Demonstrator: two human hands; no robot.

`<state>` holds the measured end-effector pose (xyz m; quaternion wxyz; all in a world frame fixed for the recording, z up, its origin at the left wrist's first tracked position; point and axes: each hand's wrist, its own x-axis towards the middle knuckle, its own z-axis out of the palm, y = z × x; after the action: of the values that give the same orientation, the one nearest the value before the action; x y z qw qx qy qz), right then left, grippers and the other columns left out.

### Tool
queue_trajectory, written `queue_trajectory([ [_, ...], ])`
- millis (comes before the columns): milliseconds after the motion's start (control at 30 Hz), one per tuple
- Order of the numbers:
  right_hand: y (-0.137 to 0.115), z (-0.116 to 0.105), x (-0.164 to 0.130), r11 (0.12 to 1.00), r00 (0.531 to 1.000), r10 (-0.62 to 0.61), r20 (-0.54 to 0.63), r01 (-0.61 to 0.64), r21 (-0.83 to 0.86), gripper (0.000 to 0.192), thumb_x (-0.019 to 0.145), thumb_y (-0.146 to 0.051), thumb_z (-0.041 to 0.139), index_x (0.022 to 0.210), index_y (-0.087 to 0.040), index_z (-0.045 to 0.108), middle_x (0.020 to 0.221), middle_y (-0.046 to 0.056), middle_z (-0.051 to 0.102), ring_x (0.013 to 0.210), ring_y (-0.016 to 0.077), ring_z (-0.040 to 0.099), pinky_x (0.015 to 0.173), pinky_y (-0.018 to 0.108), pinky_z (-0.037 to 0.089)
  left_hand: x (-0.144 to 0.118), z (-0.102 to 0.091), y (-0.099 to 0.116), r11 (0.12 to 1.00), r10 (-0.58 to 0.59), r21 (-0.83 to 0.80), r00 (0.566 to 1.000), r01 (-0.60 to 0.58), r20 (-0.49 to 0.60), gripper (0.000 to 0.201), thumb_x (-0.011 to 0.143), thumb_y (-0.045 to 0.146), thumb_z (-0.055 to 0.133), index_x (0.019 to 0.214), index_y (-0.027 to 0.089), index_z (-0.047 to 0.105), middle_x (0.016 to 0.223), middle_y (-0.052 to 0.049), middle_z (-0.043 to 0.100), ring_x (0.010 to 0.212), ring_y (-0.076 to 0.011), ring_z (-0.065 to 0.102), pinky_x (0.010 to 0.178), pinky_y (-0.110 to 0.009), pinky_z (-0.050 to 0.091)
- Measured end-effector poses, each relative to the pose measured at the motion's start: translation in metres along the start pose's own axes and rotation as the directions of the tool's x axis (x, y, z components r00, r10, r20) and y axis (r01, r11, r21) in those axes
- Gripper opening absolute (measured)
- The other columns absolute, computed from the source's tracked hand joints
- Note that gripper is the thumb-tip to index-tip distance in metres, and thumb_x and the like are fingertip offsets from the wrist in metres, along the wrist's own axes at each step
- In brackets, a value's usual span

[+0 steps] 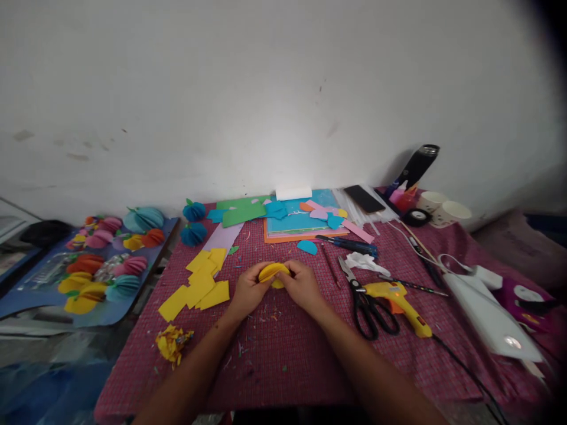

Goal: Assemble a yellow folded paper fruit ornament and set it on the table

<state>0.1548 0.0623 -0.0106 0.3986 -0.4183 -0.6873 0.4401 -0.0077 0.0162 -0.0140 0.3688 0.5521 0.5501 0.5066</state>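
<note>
From the head camera we see our left hand [248, 290] and right hand [302, 285] meeting at the middle of the red checked tablecloth [287, 354], both pinching a small stack of folded yellow paper [273, 273] between thumbs and fingertips, held just above the cloth. We judge the stack to be very light and soft, easy to crease or crush, and inclined to fan open or slide leaf against leaf, so it is best held at its two ends near the folded edge, with gentle, even pressure. Just to our left lie loose yellow squares [199, 286], and nearer the table's front edge a heap of yellow scraps [172, 342]. To our right, near but apart from our hands, rest black scissors [367, 304] and a yellow glue gun [398, 298]. Finished paper balls [106, 265] sit on a blue board well off to the left.
</note>
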Motion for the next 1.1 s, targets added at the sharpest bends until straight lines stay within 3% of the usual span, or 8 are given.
queue_trajectory([
  [233,-0.004,-0.007,0.002,0.991,0.997,-0.065,0.037,0.06,0.123,0.021,0.088,-0.034,0.057,0.083,-0.017,0.07,0.078,0.002,0.066,0.071,0.0153,0.058,0.065,0.025,0.044,0.002,-0.001,-0.005,0.998,-0.006,-0.065,1.0,0.006,0.009,0.036,0.081,0.028,0.069,0.116,0.019,0.066,0.111,-0.006,0.071,0.099,-0.0196,0.065,0.09,-0.032,0.052],
  [400,-0.005,-0.013,0.003,0.979,0.994,-0.041,0.1,0.02,0.204,0.027,0.086,-0.04,0.059,0.081,-0.016,0.071,0.072,0.001,0.063,0.066,0.0135,0.055,0.061,0.024,0.042,0.002,-0.001,-0.01,0.992,-0.007,-0.125,0.999,0.012,0.039,0.035,0.08,0.026,0.069,0.114,0.019,0.067,0.106,-0.005,0.071,0.093,-0.0182,0.065,0.086,-0.03,0.052],
  [600,-0.007,-0.015,0.004,0.988,0.994,-0.027,0.102,0.01,0.157,0.029,0.087,-0.041,0.058,0.077,-0.016,0.07,0.071,0.001,0.063,0.066,0.0137,0.055,0.062,0.024,0.042,0.005,-0.001,-0.01,0.99,-0.022,-0.138,0.998,0.029,0.052,0.036,0.079,0.028,0.069,0.113,0.018,0.067,0.103,-0.005,0.072,0.092,-0.0187,0.065,0.085,-0.031,0.052],
  [767,-0.004,-0.014,0.003,0.991,0.995,-0.038,0.096,0.025,0.133,0.026,0.085,-0.04,0.059,0.084,-0.017,0.07,0.077,0.001,0.066,0.069,0.0146,0.057,0.065,0.025,0.045,0.005,0.001,-0.002,0.985,-0.042,-0.165,0.996,0.054,0.076,0.035,0.079,0.027,0.068,0.113,0.018,0.066,0.103,-0.005,0.071,0.091,-0.0186,0.065,0.084,-0.031,0.052],
  [933,-0.003,-0.014,0.003,0.992,0.998,0.009,0.062,-0.017,0.128,0.025,0.082,-0.039,0.061,0.074,-0.016,0.066,0.069,0.0,0.061,0.063,0.0127,0.053,0.058,0.023,0.041,0.006,0.002,0.015,0.996,-0.051,-0.063,0.995,0.057,0.088,0.037,0.078,0.022,0.066,0.115,0.019,0.066,0.107,-0.005,0.071,0.093,-0.0185,0.064,0.082,-0.029,0.051],
  [1100,-0.003,-0.017,0.006,0.98,0.997,0.035,0.07,-0.048,0.195,0.024,0.079,-0.038,0.062,0.083,-0.016,0.066,0.075,0.001,0.063,0.066,0.0137,0.055,0.061,0.024,0.044,0.016,0.004,0.023,0.994,-0.065,-0.083,0.991,0.076,0.12,0.039,0.076,0.022,0.067,0.115,0.017,0.066,0.101,-0.005,0.072,0.083,-0.0169,0.064,0.076,-0.028,0.052],
])
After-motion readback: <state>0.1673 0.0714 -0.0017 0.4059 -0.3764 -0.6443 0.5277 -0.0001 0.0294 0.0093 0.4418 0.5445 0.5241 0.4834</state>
